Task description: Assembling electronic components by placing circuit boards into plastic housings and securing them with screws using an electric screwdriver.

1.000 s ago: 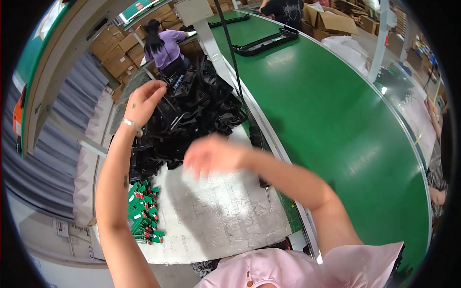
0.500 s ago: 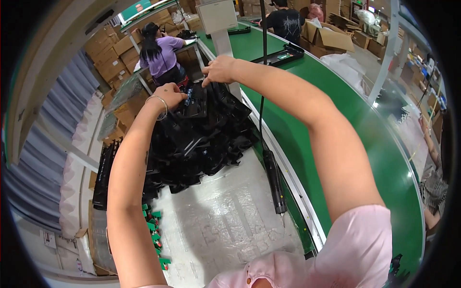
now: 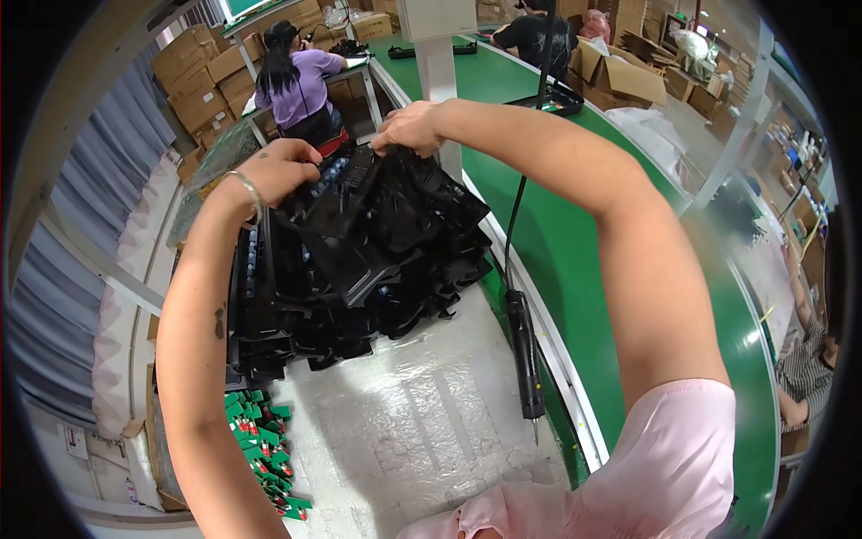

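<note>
In the head view, the left hand (image 3: 283,171) and the right hand (image 3: 411,128) reach to the far end of a heap of black plastic parts (image 3: 386,234) piled on the white-covered bench (image 3: 422,422), the fingers of both bent at the edges of the uppermost parts, though whether they grasp 1 of them I cannot tell. Small green boards (image 3: 260,440) with red-and-white pieces lie near the heap beside the left forearm, while a black electric screwdriver (image 3: 523,359) hangs tip down from its cable on the right, near the green conveyor (image 3: 566,234).
</note>
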The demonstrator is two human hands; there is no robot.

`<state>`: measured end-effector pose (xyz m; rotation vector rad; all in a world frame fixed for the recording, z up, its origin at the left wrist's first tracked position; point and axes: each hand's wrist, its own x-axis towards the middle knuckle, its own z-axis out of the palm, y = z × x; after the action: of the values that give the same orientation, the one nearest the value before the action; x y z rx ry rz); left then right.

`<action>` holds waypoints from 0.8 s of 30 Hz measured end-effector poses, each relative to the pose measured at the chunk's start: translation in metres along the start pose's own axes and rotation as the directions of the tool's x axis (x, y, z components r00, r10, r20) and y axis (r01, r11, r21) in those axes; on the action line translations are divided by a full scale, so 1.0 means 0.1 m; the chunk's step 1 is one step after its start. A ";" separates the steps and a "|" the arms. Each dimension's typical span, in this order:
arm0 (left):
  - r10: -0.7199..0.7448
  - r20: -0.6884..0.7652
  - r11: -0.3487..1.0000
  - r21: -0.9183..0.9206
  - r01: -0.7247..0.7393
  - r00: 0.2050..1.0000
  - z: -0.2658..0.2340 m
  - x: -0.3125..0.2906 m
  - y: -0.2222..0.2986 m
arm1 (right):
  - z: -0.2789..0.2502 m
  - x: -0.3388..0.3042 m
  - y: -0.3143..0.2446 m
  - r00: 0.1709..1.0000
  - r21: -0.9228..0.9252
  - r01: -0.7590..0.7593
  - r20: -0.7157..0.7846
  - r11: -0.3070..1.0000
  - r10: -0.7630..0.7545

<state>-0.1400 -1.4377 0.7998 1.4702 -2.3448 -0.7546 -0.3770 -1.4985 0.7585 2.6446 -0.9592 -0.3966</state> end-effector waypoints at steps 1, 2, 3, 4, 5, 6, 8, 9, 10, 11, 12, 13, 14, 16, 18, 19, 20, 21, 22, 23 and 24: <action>0.032 -0.022 0.997 -0.069 -0.033 0.999 -0.04 -0.05 -0.09 | 0.01 -0.01 -0.02 0.998 0.071 0.011 -0.063 0.997 -0.007; 0.029 -0.020 0.998 -0.063 -0.030 0.999 -0.07 -0.11 -0.10 | 0.03 -0.01 -0.02 0.998 0.075 0.012 -0.068 0.997 -0.007; 0.009 -0.033 0.993 -0.119 -0.013 0.999 -0.12 -0.16 -0.13 | 0.05 0.00 -0.03 0.995 0.148 -0.089 -0.035 0.985 0.096; -0.011 -0.045 0.984 -0.175 0.003 0.999 -0.17 -0.21 -0.17 | 0.06 0.02 -0.04 0.981 0.217 -0.190 0.006 0.957 0.194; -0.013 -0.061 0.980 -0.198 0.001 0.998 -0.19 -0.26 -0.16 | 0.09 0.03 -0.02 0.981 0.221 -0.188 0.006 0.957 0.192; -0.017 -0.059 0.980 -0.197 0.005 0.998 -0.20 -0.33 -0.15 | 0.11 0.05 -0.01 0.992 0.133 -0.128 0.025 0.983 0.126; 0.001 -0.115 0.909 -0.415 -0.049 0.993 -0.27 -0.55 -0.10 | 0.13 0.12 0.00 0.997 -0.042 0.010 0.072 0.999 -0.007; -0.008 -0.085 0.928 -0.372 -0.024 0.996 -0.31 -0.59 -0.09 | 0.14 0.13 0.00 0.994 -0.055 -0.028 0.106 0.998 0.034; -0.002 -0.075 0.927 -0.373 -0.026 0.997 -0.30 -0.65 -0.06 | 0.16 0.11 0.01 0.993 -0.050 -0.035 0.112 0.998 0.041; 0.015 -0.085 0.902 -0.428 -0.050 0.996 -0.27 -0.73 -0.01 | 0.16 0.05 0.02 0.997 -0.106 -0.013 0.073 0.994 0.020; 0.032 -0.093 0.875 -0.479 -0.073 0.995 -0.23 -0.79 0.01 | 0.18 0.02 0.03 1.000 -0.161 0.004 0.031 0.987 0.001; 0.043 -0.078 0.878 -0.473 -0.074 0.996 -0.16 -0.83 0.00 | 0.18 0.04 0.07 0.999 -0.210 0.006 0.050 0.978 0.005; 0.047 -0.190 0.875 -0.466 -0.132 0.981 -0.10 -0.90 -0.05 | 0.10 0.04 0.05 0.998 -0.233 0.022 0.066 0.972 -0.006; 0.023 -0.256 0.849 -0.505 -0.154 0.966 -0.06 -1.09 -0.13 | 0.04 0.11 0.04 0.993 -0.287 0.110 -0.005 0.952 -0.116; -0.022 -0.162 0.795 -0.601 -0.081 0.986 -0.08 -1.32 -0.12 | 0.01 0.28 0.05 0.972 -0.258 0.233 0.021 0.938 -0.236; -0.020 -0.154 0.795 -0.601 -0.078 0.988 -0.07 -1.37 -0.08 | 0.07 0.30 0.07 0.980 -0.208 0.196 0.022 0.958 -0.196; -0.023 -0.193 0.796 -0.597 -0.099 0.981 -0.03 -1.42 -0.06 | 0.07 0.29 0.05 0.978 -0.205 0.207 0.021 0.957 -0.207; -0.025 -0.234 0.799 -0.589 -0.121 0.972 0.00 -1.49 -0.05 | 0.02 0.23 0.01 0.980 -0.188 0.200 0.041 0.962 -0.196; -0.038 -0.243 0.799 -0.590 -0.117 0.969 0.03 -1.59 -0.09 | -0.04 0.20 -0.03 0.980 -0.175 0.196 0.060 0.965 -0.188; 0.001 -0.273 0.814 -0.559 -0.160 0.962 0.07 -1.65 -0.08 | -0.02 0.14 0.05 0.971 -0.118 0.238 0.043 0.964 -0.235; 0.037 -0.300 0.825 -0.529 -0.199 0.953 0.12 -1.70 -0.11 | -0.05 0.14 0.09 0.972 -0.119 0.236 0.050 0.965 -0.231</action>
<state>-0.0615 -1.2858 0.7909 1.0761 -1.7741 -1.0125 -0.3704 -1.5137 0.7639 2.6499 -0.6108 -0.5405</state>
